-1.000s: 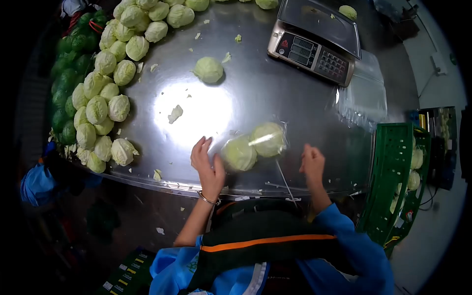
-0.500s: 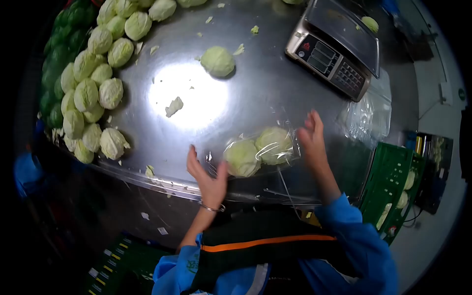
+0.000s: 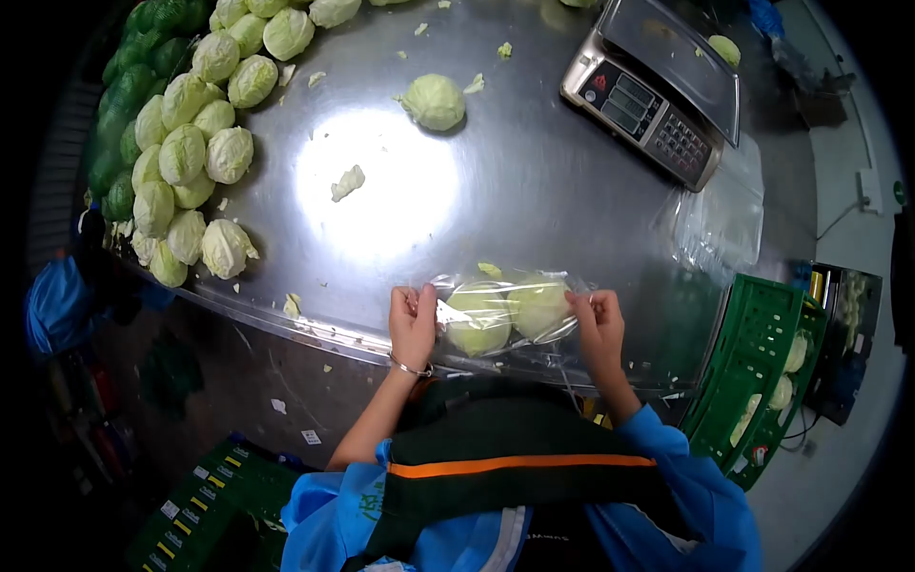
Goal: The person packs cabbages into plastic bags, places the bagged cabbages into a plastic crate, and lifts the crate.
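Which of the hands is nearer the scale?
Right. The right hand holds the plastic bag at its right end, the scale ahead and slightly right; the left hand, at the bag's left end, is farther.

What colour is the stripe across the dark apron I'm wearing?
Bright orange, on the dark green fabric apron; it shows best in the current head view.

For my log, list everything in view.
Steel table: one, grey, centre
Cabbages in clear bag: two, pale green, between hands
Loose round cabbages: several, pale green, mid-table, beyond scale
Heaped cabbages: many, pale green, left
Leaf scraps: many, green, scattered
Mesh sacks: count unclear, green, far left
Digital scale: one, grey, upper right
Flat plastic bags: count unclear, clear, below scale
Slatted plastic crates: count unclear, green, both sides
Sleeves: two, blue, bottom
Left hand: one, bare, bag's left end
Right hand: one, bare, bag's right end
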{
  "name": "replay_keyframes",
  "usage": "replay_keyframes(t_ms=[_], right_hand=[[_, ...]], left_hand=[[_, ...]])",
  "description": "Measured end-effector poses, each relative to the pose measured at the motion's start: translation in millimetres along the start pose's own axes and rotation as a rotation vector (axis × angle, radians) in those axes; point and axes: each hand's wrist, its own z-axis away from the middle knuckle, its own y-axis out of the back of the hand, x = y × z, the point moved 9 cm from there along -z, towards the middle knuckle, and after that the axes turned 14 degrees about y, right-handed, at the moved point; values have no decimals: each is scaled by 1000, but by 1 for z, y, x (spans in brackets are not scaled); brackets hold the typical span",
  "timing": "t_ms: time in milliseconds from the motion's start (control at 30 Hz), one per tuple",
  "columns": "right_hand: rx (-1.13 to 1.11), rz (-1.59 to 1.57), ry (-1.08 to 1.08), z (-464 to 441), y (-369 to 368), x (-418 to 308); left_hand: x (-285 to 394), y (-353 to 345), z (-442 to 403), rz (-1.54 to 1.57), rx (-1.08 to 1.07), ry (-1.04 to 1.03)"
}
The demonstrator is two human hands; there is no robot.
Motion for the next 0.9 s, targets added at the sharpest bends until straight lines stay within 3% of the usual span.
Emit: replay_keyframes(t_ms=[167, 267, 367, 433, 500, 533, 767, 833, 900], right_hand=[[44, -19, -161, 38, 20, 25], [51, -153, -253, 50, 27, 37], [31, -211, -218, 56, 30, 29], [-14, -247, -215, 49, 21, 10], [-228, -15, -97, 43, 20, 15], [-331, 102, -39, 43, 18, 17], [-243, 112, 82, 34, 12, -14], [-394, 245, 168, 37, 9, -8], [-193, 155, -4, 40, 30, 21]], left_hand=[[-34, 4, 27, -386, 14, -126], [-51, 4, 37, -176, -147, 113], [-28, 7, 50, -140, -83, -247], [-9, -1, 61, -68, -114, -341], [2, -3, 64, -33, -167, -442], [2, -3, 60, -52, -171, -412], [8, -13, 38, -216, -133, -279], [8, -15, 32, -232, -117, -240], [6, -13, 28, -273, -72, -192]])
